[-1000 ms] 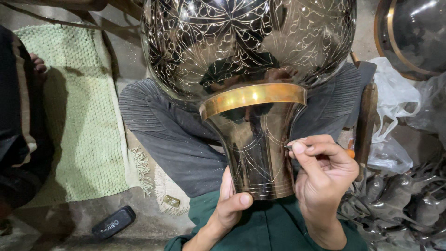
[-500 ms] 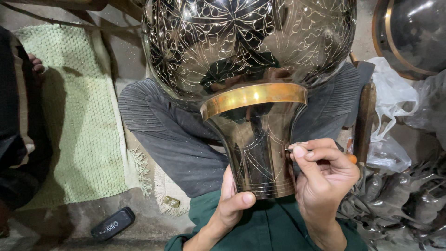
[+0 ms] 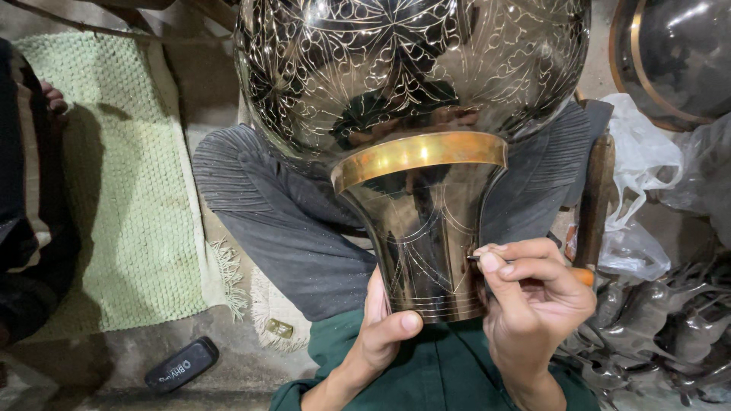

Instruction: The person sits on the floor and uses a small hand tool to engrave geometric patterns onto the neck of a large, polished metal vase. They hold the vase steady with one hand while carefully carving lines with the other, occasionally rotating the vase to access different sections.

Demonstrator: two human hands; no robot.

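Observation:
A large dark metal vase [image 3: 415,68] with engraved floral patterns lies across my lap, its round body far from me. Its flared neck [image 3: 426,243], below a brass band [image 3: 419,152], points toward me. My left hand [image 3: 381,327] grips the neck's lower left edge, thumb on the rim. My right hand [image 3: 533,304] is shut on a thin engraving tool [image 3: 582,276] with an orange handle. The tool's tip touches the right side of the neck, where fine lines are scratched.
A green woven mat [image 3: 122,198] lies on the floor to the left, with another person's foot [image 3: 53,99] at its far edge. A small black object [image 3: 181,364] lies near bottom left. White plastic bags [image 3: 640,175], a wooden handle [image 3: 594,198] and dark metal pieces [image 3: 662,335] crowd the right.
My right hand has shifted slightly along the neck's right side with the tool. The vase and left hand stay put.

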